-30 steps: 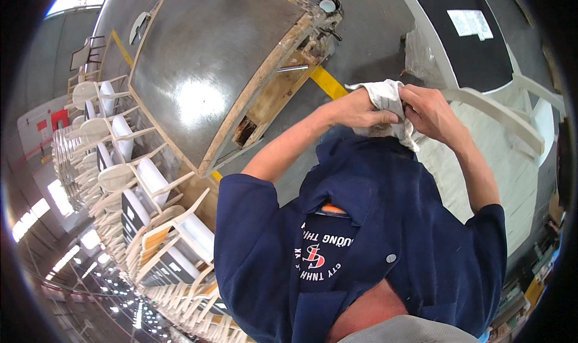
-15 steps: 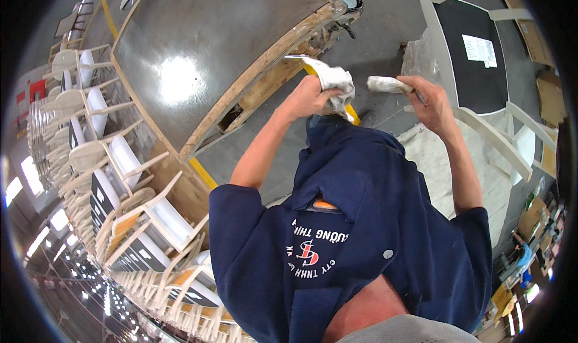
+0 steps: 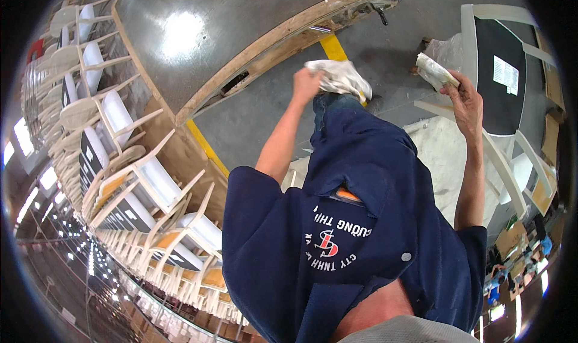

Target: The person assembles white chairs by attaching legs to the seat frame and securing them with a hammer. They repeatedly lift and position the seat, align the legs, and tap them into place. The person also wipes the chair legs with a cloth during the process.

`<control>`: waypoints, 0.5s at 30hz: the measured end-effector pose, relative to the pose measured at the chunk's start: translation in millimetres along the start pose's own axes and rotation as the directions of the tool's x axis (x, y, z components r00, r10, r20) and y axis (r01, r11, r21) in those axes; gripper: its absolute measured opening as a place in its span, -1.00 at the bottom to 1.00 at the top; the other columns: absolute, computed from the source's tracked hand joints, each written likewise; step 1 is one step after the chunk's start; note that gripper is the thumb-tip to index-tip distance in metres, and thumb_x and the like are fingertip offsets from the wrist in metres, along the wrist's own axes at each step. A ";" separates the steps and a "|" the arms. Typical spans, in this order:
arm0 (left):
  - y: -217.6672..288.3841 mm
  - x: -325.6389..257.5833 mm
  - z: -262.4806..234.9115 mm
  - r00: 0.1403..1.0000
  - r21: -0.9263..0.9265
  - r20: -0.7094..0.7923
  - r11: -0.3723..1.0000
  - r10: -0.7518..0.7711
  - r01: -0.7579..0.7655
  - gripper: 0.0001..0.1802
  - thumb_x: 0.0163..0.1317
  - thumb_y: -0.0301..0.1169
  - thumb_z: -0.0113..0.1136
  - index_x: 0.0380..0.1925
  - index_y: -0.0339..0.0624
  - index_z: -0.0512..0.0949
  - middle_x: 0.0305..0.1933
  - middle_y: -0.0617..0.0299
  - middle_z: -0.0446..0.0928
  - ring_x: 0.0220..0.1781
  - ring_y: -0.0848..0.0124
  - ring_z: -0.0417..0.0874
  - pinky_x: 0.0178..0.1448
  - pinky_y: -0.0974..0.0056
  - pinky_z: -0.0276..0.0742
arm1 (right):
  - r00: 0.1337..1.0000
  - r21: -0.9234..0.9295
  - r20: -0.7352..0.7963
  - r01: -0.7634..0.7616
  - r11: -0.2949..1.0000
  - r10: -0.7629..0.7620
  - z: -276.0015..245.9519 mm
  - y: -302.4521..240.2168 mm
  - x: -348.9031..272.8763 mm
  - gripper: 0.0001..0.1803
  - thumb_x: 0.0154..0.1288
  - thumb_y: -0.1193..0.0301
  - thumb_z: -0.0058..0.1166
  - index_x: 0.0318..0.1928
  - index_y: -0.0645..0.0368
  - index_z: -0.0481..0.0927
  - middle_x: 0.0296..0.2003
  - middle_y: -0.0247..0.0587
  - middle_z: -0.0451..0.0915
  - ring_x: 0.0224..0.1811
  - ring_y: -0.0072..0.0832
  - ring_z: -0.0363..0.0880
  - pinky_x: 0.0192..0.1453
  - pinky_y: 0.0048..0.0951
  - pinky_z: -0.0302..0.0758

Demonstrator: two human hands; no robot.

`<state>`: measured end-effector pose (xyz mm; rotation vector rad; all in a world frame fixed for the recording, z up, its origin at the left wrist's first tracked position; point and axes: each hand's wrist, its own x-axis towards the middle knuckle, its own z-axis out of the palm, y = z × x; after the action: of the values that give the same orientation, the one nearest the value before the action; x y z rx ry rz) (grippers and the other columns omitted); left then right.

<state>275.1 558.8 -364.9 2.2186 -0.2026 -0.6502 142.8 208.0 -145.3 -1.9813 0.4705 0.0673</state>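
While arms raised, hands [image 3: 307, 81] [image 3: 463, 99] grip rags [image 3: 340, 78].

Navy short-sleeved work shirt [image 3: 373, 180] — printed emblem, perhaps jeans

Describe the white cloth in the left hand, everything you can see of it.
The white cloth is a crumpled, soft-looking rag, bunched into loose folds with a small yellowish patch at its lower right edge. The left hand grips it at its left end, so most of it juts out to the right, held up in the air over the grey floor and just above the dark blue shirt. Nothing else touches it. It sits apart from the folded pale piece in the right hand.
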 end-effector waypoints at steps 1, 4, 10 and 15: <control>-1.5 3.0 -6.4 0.974 -0.280 -0.084 0.943 -0.209 0.178 -0.72 0.13 -0.34 0.31 -0.27 -0.36 0.65 -0.35 0.00 0.68 -0.28 0.33 0.68 -0.14 0.21 0.55 | 0.999 0.037 -0.014 -0.029 0.999 0.029 3.4 6.1 -4.4 -0.67 0.44 0.45 0.02 0.15 0.29 0.48 -0.11 -0.24 0.59 -0.16 -0.55 0.58 0.01 -0.49 0.51; -77.1 40.6 -6.5 0.900 -0.854 -0.087 0.498 -0.426 0.153 -0.67 0.18 -0.58 0.25 -0.03 -0.39 0.54 -0.06 0.08 0.61 -0.11 0.30 0.64 -0.02 0.16 0.58 | 0.994 0.127 -0.069 -0.070 0.989 0.080 12.8 13.2 -15.2 -0.66 0.44 0.48 0.00 0.16 0.31 0.45 -0.13 -0.21 0.58 -0.15 -0.53 0.59 0.01 -0.48 0.52; -184.1 84.3 -40.6 0.658 -0.922 0.006 0.251 -0.753 0.296 -0.23 0.25 -0.20 0.16 0.39 -0.12 0.07 0.42 -0.09 0.18 0.36 0.03 0.34 0.33 -0.39 0.11 | 0.974 0.226 -0.152 -0.128 0.966 0.165 23.3 -4.9 -3.8 -0.66 0.44 0.45 -0.01 0.16 0.31 0.42 -0.13 -0.19 0.58 -0.14 -0.50 0.61 0.00 -0.44 0.57; -148.5 74.1 -5.7 0.613 -0.461 0.331 0.443 -0.718 0.768 -0.26 0.12 -0.14 0.30 0.31 -0.08 0.35 0.31 0.05 0.38 0.29 0.12 0.43 0.35 -0.29 0.15 | 0.949 0.491 -0.246 -0.054 0.869 0.199 32.1 -18.0 -2.9 -0.65 0.40 0.44 0.05 0.15 0.27 0.42 -0.11 -0.19 0.59 -0.13 -0.51 0.62 0.01 -0.42 0.60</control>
<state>331.7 636.3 -500.4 1.5864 0.9132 -1.1074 151.6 243.8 -143.4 -1.4683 0.7334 -0.2423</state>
